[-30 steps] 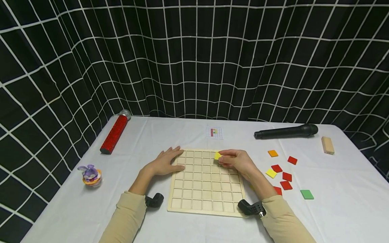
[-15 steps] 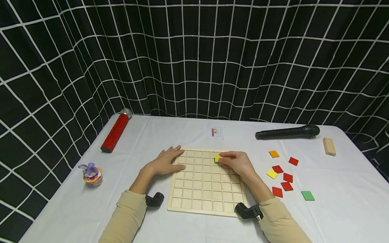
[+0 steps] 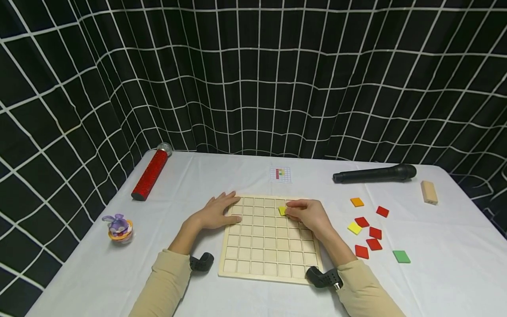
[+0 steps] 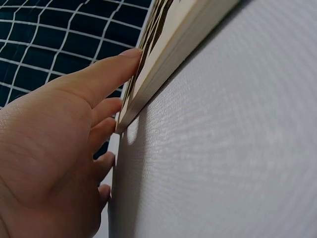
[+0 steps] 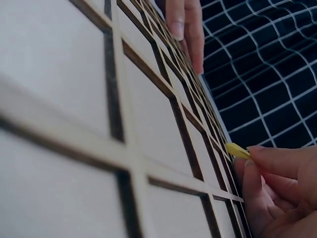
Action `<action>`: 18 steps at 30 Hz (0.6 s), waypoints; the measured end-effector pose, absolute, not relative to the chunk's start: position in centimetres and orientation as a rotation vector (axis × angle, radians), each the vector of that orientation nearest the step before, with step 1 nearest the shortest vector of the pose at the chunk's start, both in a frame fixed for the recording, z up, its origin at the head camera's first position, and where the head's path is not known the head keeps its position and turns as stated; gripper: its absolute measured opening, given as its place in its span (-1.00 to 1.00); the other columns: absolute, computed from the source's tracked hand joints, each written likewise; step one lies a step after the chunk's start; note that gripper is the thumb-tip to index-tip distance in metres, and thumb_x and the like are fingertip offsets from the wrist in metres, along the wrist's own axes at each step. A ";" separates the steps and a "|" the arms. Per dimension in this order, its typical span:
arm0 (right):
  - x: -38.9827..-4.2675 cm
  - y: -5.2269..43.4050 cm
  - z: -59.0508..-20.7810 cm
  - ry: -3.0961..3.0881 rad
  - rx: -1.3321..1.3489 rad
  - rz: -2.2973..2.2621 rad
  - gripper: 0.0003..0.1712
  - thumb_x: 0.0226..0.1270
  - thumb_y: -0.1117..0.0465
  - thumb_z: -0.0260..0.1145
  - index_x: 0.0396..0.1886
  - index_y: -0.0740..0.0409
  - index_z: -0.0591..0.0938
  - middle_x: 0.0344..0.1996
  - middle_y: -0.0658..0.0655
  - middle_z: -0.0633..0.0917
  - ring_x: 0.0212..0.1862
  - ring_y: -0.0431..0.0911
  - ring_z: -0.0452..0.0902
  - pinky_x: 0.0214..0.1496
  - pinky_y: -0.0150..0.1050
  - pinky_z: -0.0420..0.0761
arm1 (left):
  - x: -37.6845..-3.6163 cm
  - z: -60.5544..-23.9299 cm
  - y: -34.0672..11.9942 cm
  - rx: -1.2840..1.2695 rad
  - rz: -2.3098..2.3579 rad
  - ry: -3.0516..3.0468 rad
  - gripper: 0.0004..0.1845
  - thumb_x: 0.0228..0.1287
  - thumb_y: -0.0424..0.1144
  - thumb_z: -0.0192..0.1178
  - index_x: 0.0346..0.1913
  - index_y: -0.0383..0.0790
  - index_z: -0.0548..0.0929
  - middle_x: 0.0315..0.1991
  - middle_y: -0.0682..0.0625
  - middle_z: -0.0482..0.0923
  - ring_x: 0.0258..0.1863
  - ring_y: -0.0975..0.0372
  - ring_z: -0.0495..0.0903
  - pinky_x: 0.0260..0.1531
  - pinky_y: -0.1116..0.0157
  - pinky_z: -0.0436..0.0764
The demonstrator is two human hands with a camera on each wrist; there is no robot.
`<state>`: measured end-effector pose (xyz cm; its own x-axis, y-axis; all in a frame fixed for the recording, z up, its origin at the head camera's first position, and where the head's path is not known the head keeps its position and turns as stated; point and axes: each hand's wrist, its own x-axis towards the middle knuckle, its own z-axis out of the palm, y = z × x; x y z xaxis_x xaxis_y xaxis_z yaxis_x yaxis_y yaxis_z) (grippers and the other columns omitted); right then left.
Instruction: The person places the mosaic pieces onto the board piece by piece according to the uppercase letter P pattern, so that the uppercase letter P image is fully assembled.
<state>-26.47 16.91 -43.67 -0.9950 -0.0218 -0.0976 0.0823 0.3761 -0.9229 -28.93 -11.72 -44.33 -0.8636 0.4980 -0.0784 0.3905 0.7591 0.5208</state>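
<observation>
Seating a small yellow square tile (image 3: 282, 210) pinched in right hand (image 3: 306, 214) onto gridded wooden board (image 3: 269, 246), left hand (image 3: 214, 213) flat, steadying; next, probably lowering squarely into cell.

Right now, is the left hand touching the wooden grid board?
Touching. The left wrist view shows the left hand with fingers straight, pressed against the wooden grid board's edge.

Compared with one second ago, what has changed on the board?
The right hand, pinching the yellow tile, brought it slightly nearer and down toward the board. The left hand stayed flat on the board's left edge; the loose tiles did not move.
</observation>
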 end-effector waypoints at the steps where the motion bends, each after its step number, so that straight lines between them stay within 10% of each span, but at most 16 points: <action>1: -26.4 16.9 -43.7 2.532 0.058 -1.700 -0.69 0.25 0.28 0.35 -0.06 0.37 0.66 -0.18 0.21 0.70 -0.25 -0.21 0.64 -0.24 -0.38 0.61 | -28.9 -44.3 -11.7 0.702 0.742 2.743 -0.26 0.30 0.09 0.14 0.43 -0.21 0.26 0.48 -0.13 0.00 0.46 -0.04 -0.12 0.37 -0.05 -0.22; 18: -26.3 16.4 -43.1 2.575 0.080 -1.646 -0.66 0.37 0.19 0.22 -0.10 0.42 0.67 -0.38 0.19 0.72 -0.41 -0.20 0.65 -0.36 -0.40 0.62 | -28.9 -44.3 -11.7 0.695 0.742 2.741 -0.27 0.31 0.09 0.14 0.43 -0.21 0.26 0.48 -0.12 0.00 0.46 -0.03 -0.11 0.38 -0.04 -0.21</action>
<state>-26.25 16.37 -43.05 -0.9951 -0.0012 -0.0993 0.0897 0.4197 -0.9032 -28.85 -11.72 -44.26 -0.8647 0.4953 -0.0840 0.3854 0.7612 0.5216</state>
